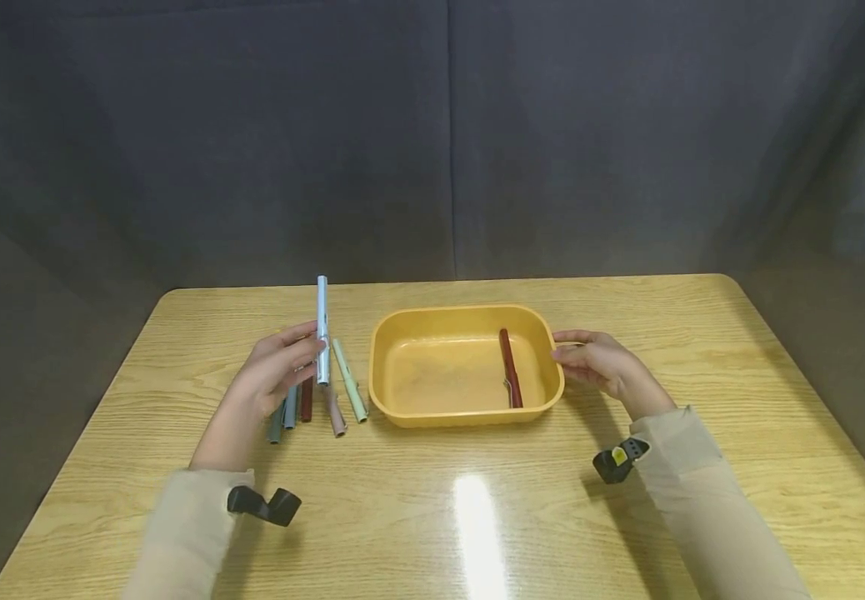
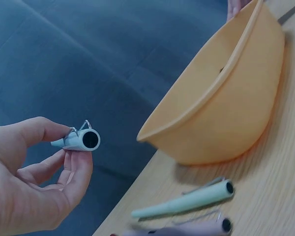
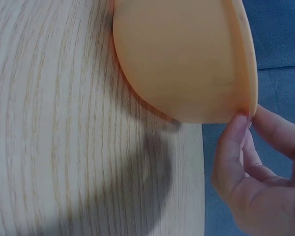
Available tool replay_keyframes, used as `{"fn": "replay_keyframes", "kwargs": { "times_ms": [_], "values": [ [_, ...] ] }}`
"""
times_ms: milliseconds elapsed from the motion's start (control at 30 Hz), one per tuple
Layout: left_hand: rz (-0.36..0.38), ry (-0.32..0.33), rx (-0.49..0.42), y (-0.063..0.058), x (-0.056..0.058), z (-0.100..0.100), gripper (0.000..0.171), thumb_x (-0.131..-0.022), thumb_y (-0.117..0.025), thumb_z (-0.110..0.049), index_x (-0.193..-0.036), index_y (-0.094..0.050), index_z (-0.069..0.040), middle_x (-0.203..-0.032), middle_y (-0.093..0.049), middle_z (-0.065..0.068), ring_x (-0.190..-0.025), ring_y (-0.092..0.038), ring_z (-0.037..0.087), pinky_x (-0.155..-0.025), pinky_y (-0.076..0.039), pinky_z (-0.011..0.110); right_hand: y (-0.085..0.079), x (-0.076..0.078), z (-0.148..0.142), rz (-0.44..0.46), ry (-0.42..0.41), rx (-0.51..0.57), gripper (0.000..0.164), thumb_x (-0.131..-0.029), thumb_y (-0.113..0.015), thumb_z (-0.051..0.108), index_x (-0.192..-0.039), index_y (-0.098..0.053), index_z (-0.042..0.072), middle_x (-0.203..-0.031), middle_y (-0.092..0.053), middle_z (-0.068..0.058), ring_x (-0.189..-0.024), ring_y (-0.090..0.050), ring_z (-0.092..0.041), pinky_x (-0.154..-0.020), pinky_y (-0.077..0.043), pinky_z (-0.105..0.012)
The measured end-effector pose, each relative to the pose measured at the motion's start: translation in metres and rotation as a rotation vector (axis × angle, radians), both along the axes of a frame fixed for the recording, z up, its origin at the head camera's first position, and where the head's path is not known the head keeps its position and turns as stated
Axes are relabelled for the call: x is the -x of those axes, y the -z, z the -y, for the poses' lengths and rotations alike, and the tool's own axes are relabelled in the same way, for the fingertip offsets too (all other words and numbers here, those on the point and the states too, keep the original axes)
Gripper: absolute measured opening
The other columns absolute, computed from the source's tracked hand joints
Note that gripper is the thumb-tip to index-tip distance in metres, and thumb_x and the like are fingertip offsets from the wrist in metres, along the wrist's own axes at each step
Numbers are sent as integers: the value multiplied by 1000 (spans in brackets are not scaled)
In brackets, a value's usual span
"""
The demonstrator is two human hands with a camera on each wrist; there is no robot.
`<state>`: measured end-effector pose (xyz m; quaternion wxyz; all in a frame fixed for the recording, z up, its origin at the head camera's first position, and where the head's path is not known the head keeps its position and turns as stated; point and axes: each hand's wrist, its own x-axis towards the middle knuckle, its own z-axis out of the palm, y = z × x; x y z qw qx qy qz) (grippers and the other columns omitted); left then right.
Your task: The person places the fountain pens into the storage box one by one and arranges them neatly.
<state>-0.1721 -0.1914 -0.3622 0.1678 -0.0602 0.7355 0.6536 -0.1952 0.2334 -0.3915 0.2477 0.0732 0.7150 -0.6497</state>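
**Pinch lightly, lift clear, lay down softly**

Head view: left of centre, held above the surface [image 1: 372, 517] in the narrowed fingers of the left hand [image 1: 278, 367], a light-blue pen [image 1: 322, 308], lengthwise up the frame. Just below, a mint-green pen [image 1: 350, 382] and a mauve pen [image 1: 336, 414]; better swing away without brushing either. At centre, a yellow tub [image 1: 443, 419] with a dark red pen [image 1: 511, 367] along the right of its floor. If heading in there, probably best to aim for the bare part left of that pen and set down parallel, to avoid clatter.

Left wrist view: at centre left, pinched between thumb and fingers, the light-blue pen, end towards the camera, clip uppermost. Apart from the tub's near edge, at mid-frame; likely worth raising a little before crossing.

Right wrist view: at lower right, closed on the tub's rim, the fingers of the right hand [image 3: 265, 191]. Enough to steady, by the look of it; avoid tugging or tipping.
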Motion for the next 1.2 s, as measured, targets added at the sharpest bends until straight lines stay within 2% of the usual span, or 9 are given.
{"fn": "replay_keyframes", "kwargs": {
  "times_ms": [100, 167, 267, 333, 400, 567, 667, 833, 1200],
  "values": [
    [-4, 23, -21, 1, 2, -10, 60, -97, -52, -16, -149, -27, -3, -126, -49, 1, -120, -48, 14, -92, -50, 13, 0, 0, -1, -12, -1, 2, 58, -94, -55, 4, -142, -27, -11, -83, -63, 12, -78, -63, 0, -73, -57, -13],
    [-2, 40, -34, 2, 4, -17, 59, -97, -52, -15, -149, -27, -3, -132, -49, 7, -127, -47, 21, -101, -50, 20, 0, 0, -1, -17, 1, 0, 58, -94, -55, 3, -142, -27, -12, -84, -63, 11, -78, -63, 0, -74, -57, -13],
    [10, 74, -62, 4, 6, -28, 59, -98, -50, -13, -149, -25, -1, -146, -40, 17, -138, -37, 29, -115, -40, 34, 1, -1, -1, -19, 4, 1, 58, -93, -54, 2, -142, -26, -13, -84, -62, 11, -78, -63, 0, -73, -57, -13],
    [19, 92, -82, 5, 6, -36, 59, -97, -50, -12, -150, -24, 0, -152, -32, 20, -142, -32, 32, -118, -34, 40, 1, -1, -1, -20, 8, 1, 58, -93, -54, 1, -142, -26, -13, -83, -62, 11, -77, -63, 0, -72, -57, -13],
    [24, 113, -88, 7, 7, -44, 60, -97, -50, -11, -149, -24, 0, -153, -29, 20, -142, -30, 32, -118, -34, 40, 1, 0, -1, -19, 10, 3, 58, -93, -54, 1, -142, -26, -13, -82, -62, 11, -76, -63, 1, -72, -57, -13],
    [22, 164, -78, 10, 7, -63, 60, -96, -52, -12, -148, -27, 0, -152, -32, 20, -140, -34, 32, -111, -43, 33, 1, 0, -2, -20, 16, 6, 57, -93, -53, 0, -141, -27, -13, -82, -62, 12, -76, -62, 1, -72, -56, -12],
    [27, 192, -99, 11, 7, -75, 60, -95, -52, -11, -148, -27, 1, -152, -32, 19, -139, -35, 33, -112, -43, 36, 1, 0, -2, -21, 17, 8, 57, -92, -53, 0, -141, -28, -13, -83, -62, 12, -77, -62, 1, -72, -56, -12],
    [42, 195, -143, 13, 10, -94, 58, -94, -53, -9, -147, -30, 1, -148, -37, 21, -136, -40, 34, -114, -40, 43, 0, 0, -1, -19, 19, 3, 57, -93, -54, 1, -142, -27, -13, -83, -62, 12, -77, -62, 1, -73, -56, -12],
    [62, 158, -184, 20, 15, -134, 57, -88, -58, -4, -142, -39, 0, -138, -48, 21, -112, -58, 24, -107, -47, 43, -1, 0, -3, -14, 21, -18, 59, -93, -55, 3, -143, -27, -11, -84, -61, 11, -78, -62, 0, -73, -56, -13]
  ]
}}
